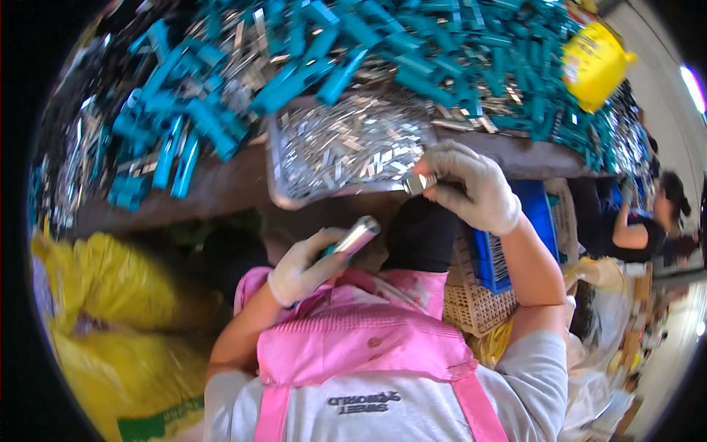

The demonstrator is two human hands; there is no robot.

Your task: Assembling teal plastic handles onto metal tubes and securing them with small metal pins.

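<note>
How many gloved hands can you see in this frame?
2. The left hand, in a white glove, holds a silver metal tube above the pink apron. The right hand, also gloved, pinches a small metal piece at the tray edge.

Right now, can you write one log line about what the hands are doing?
left hand: holds metal tube | right hand: pinches small metal piece by tray | table: blue handles

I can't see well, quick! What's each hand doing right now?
Left hand: closed around a shiny metal tube.
Right hand: fingers pinching a small metal piece by the tray.
</note>
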